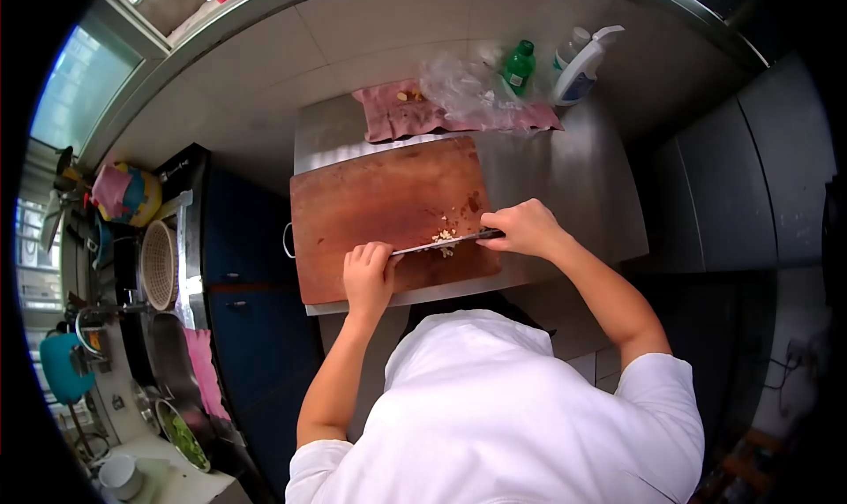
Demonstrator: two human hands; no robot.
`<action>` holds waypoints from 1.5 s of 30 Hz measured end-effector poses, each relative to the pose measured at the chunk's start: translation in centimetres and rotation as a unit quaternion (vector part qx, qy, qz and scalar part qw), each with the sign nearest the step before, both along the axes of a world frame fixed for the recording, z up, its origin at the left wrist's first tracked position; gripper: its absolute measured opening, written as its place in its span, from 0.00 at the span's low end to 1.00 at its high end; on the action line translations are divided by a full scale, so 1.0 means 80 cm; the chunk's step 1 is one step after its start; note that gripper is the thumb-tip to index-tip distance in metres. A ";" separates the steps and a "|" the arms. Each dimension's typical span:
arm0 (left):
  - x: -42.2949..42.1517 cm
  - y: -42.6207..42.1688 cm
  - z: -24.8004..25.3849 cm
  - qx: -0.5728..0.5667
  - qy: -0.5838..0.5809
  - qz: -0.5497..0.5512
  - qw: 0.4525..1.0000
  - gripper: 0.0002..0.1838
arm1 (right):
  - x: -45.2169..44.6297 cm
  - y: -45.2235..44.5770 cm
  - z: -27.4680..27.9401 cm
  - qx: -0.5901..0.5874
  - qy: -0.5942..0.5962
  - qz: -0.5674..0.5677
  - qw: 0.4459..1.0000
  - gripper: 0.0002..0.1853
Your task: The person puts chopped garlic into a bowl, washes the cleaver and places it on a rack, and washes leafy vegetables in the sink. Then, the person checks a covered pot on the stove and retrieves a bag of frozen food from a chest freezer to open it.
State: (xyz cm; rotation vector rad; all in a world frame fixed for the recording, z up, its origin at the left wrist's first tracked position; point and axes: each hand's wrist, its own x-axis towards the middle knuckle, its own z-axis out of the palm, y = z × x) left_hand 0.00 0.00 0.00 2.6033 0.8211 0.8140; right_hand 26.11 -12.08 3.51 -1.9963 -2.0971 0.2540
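Note:
A large wooden cutting board [379, 204] lies on a metal table [565, 186]. My right hand [527, 229] is closed round the dark handle of a knife [441, 243], at the board's right edge. The blade runs leftward over small pale chopped pieces [445, 236], seen on both sides of it. My left hand [369, 274] is over the lower part of the board, with its fingers together at the far end of the blade. What lies under these fingers is hidden.
Behind the board lie a pink cloth [381, 116] and a clear plastic bag [459, 85], with a green bottle [520, 67] and a white spray bottle [582, 71]. On the left counter are a woven basket [160, 266] and a bowl of greens [183, 435].

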 end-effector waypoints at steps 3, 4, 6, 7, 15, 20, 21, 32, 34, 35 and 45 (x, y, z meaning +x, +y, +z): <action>0.004 0.006 0.001 0.019 -0.002 0.008 1.000 0.06 | 0.005 0.006 0.001 0.034 -0.025 0.019 0.999 0.15; -0.005 -0.006 0.008 0.006 0.009 0.003 1.000 0.06 | -0.005 -0.005 0.005 0.019 -0.013 0.018 1.000 0.15; -0.006 -0.012 0.010 0.001 0.011 -0.002 1.000 0.06 | -0.005 -0.011 0.004 0.010 -0.011 0.016 1.000 0.15; -0.004 -0.014 0.007 -0.005 0.009 -0.004 1.000 0.06 | -0.002 -0.011 -0.002 0.007 -0.012 0.017 1.000 0.15; 0.010 -0.001 0.007 -0.006 -0.005 0.002 1.000 0.07 | 0.009 0.004 -0.001 -0.009 0.001 0.004 1.000 0.14; 0.014 0.006 0.002 0.010 -0.004 0.007 1.000 0.06 | 0.012 0.010 -0.005 -0.014 0.015 -0.004 1.000 0.14; 0.019 0.011 0.006 0.015 -0.009 0.007 1.000 0.06 | 0.016 0.015 -0.001 -0.009 0.011 -0.004 1.000 0.14; 0.020 0.018 0.000 0.028 -0.014 0.011 0.999 0.07 | 0.014 0.017 -0.002 -0.007 -0.001 -0.016 1.000 0.14; 0.026 0.023 0.003 0.025 -0.012 0.012 1.000 0.07 | 0.019 0.023 0.005 -0.009 -0.003 -0.022 1.000 0.14; 0.026 0.025 0.004 0.029 -0.016 0.012 0.999 0.07 | 0.020 0.025 0.009 -0.002 0.008 -0.027 1.000 0.14; 0.017 0.017 0.007 -0.007 0.025 -0.015 1.000 0.06 | 0.012 0.005 0.002 0.006 0.045 -0.021 0.999 0.15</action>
